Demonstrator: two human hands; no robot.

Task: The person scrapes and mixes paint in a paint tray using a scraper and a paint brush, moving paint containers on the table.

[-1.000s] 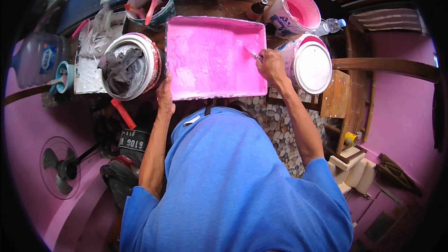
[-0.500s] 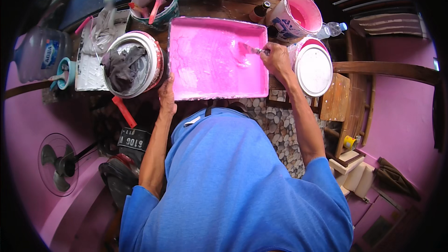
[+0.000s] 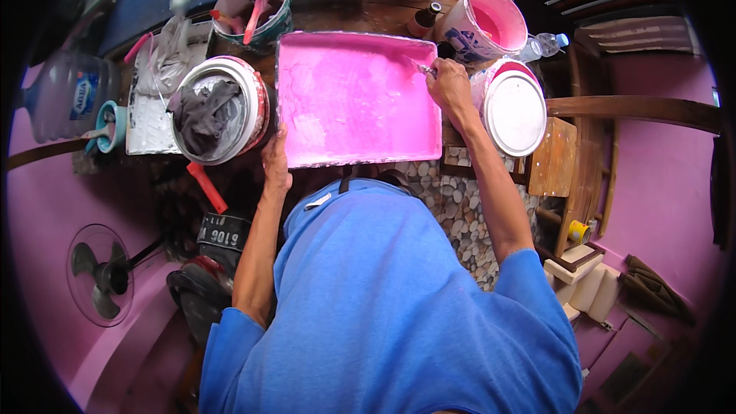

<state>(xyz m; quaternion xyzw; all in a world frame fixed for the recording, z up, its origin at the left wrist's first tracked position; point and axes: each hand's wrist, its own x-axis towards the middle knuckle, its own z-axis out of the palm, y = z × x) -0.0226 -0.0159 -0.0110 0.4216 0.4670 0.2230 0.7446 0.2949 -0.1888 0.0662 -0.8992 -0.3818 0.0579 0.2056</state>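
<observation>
A shallow rectangular paint tray (image 3: 359, 162) coated with wet pink paint is in front of me. My left hand (image 3: 277, 159) grips its left edge near the bottom corner. In my right hand (image 3: 449, 88) is a paintbrush (image 3: 424, 69), its pink-smeared head at the tray's right wall; my fingers hide most of its handle. Left of the tray stands a white bucket (image 3: 254, 100) with a dark rag (image 3: 203, 115) on top. On the right, next to my right wrist, is a paint bucket with a white lid (image 3: 516, 113) leaning on it.
Behind the tray are a pail (image 3: 280, 19) with pink-handled tools, a dark bottle (image 3: 424, 20), a pink-lined bucket (image 3: 510, 0) and a plastic bottle (image 3: 546, 45). A second tray (image 3: 149, 142) lies at left. Below are a red handle (image 3: 205, 186), a motorcycle (image 3: 201, 284) and a fan (image 3: 100, 272).
My right hand has moved the paintbrush up and right, from the tray's painted floor to its right wall. My left hand keeps its hold on the tray edge.
</observation>
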